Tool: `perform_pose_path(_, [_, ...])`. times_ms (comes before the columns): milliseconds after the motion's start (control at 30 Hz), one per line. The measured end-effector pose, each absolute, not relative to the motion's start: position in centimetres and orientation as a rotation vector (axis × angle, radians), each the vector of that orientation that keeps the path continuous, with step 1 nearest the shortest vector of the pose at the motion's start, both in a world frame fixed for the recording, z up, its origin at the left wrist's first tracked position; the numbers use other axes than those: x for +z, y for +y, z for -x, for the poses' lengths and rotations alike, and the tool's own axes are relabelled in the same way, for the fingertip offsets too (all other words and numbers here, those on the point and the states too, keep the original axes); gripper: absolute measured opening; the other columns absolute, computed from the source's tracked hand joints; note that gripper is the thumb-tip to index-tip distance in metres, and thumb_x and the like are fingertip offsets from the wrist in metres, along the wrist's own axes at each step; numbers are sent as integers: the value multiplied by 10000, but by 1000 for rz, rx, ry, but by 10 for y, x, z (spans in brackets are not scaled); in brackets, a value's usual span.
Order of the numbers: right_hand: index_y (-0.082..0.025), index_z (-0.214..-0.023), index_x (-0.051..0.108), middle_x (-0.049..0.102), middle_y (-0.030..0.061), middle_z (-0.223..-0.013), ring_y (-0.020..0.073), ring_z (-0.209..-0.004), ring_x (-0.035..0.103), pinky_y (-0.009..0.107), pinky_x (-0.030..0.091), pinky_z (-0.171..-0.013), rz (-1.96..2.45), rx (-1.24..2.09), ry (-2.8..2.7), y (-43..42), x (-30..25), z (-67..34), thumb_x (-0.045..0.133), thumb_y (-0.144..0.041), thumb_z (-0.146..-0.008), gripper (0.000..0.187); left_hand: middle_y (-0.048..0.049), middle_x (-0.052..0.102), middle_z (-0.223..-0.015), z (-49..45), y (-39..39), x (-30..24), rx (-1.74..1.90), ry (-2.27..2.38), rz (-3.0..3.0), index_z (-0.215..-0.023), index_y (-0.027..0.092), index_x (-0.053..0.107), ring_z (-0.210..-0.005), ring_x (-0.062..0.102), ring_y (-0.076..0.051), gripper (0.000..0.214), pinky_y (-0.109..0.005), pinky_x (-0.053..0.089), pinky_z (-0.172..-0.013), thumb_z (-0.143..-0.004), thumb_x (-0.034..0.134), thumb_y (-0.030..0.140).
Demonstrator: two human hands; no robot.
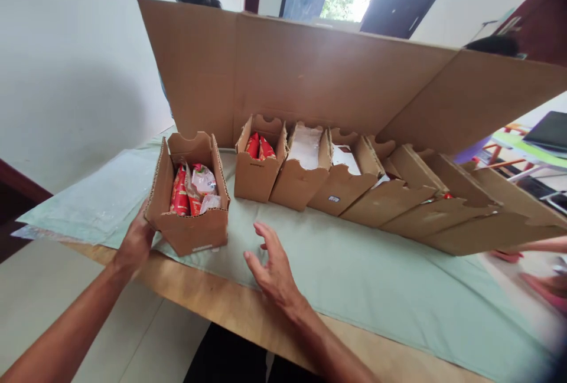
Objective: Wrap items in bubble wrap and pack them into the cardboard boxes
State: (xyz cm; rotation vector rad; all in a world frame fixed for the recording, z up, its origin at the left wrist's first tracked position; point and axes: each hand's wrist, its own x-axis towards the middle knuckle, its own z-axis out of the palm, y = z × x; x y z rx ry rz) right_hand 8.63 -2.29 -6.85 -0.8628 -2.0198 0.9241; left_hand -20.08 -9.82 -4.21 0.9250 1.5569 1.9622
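An open-topped cardboard box (194,232) stands at the front left of the table. Inside it lie red snack packets (179,191) and a whitish, partly clear packet (204,181). My left hand (135,244) grips this box by its left side, the fingertips hidden along the wall. To the right of the box, my right hand (272,265) hovers over the green cloth with thumb and fingers apart, holding nothing. Behind it, a second cardboard box (257,176) contains more red packets (260,147).
Several similar boxes (367,185) continue the row rightward. Behind them rises a tall cardboard panel (310,70). Clear plastic sheets (97,194) lie on the left of the green cloth (354,271). Another person's hand (547,282) shows at the far right; two heads show above the panel.
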Motion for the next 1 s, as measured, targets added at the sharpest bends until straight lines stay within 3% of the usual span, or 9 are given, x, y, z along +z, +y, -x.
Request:
perform_pose_path(100, [-254, -1610, 384, 441, 147, -1636, 339, -1469, 467, 539, 525, -1094, 734, 1046, -2197, -15, -65, -69, 709, -324, -869, 811, -124, 719, -1259, 186, -128, -63, 1824, 1508, -971, -1287, 233, 680, -1294, 610, -385, 749, -507, 522, -1114, -699, 791, 682])
perform_pose_path(200, [-283, -1644, 312, 461, 114, -1630, 305, -1449, 494, 502, 527, -1106, 610, 1078, -2241, -18, -61, -39, 664, -242, -903, 821, -147, 713, -1260, 177, -131, -69, 1722, 1601, -1028, -1317, 201, 640, -1238, 640, -390, 796, -514, 530, -1078, -678, 835, 633])
perform_pose_path(300, [-335, -1655, 285, 498, 74, -1609, 268, -1446, 504, 495, 460, -1179, 600, 957, -2191, -14, -57, -15, 590, -118, -909, 835, -126, 702, -1272, 174, -111, -62, 1773, 1623, -1096, -1346, 189, 594, -1246, 637, -349, 720, -480, 487, -1114, -752, 823, 525])
perform_pose_path(433, [-338, -1647, 312, 484, 59, -1620, 253, -1482, 464, 507, 384, -1233, 657, 847, -2152, 20, -48, 6, 567, -97, -897, 828, -107, 708, -1248, 184, -58, -51, 1889, 1542, -1153, -1328, 187, 575, -1241, 638, -326, 708, -461, 466, -1122, -734, 830, 476])
perform_pose_path(633, [-200, -1609, 389, 527, 125, -1569, 256, -1446, 507, 453, 415, -1220, 801, 798, -2133, 72, -53, 29, 510, -109, -896, 729, -119, 717, -1211, 209, 22, -52, 1867, 1511, -1127, -1233, 176, 583, -1179, 653, -333, 737, -485, 487, -1086, -591, 842, 429])
perform_pose_path(833, [-189, -1518, 522, 653, 154, -1419, 299, -1311, 617, 502, 485, -1142, 847, 802, -2202, 68, -90, 8, 536, -202, -910, 608, -86, 722, -1164, 215, 37, -62, 1820, 1533, -1121, -1211, 184, 578, -1125, 666, -310, 700, -486, 500, -1061, -564, 802, 333])
perform_pose_path(1000, [-162, -1569, 456, 471, 170, -1616, 330, -1466, 475, 554, 390, -1204, 824, 849, -2406, 66, -91, 1, 630, -235, -843, 750, -67, 716, -1150, 221, 57, -61, 1825, 1552, -1128, -1147, 190, 592, -1133, 641, -296, 640, -464, 485, -1080, -541, 756, 317])
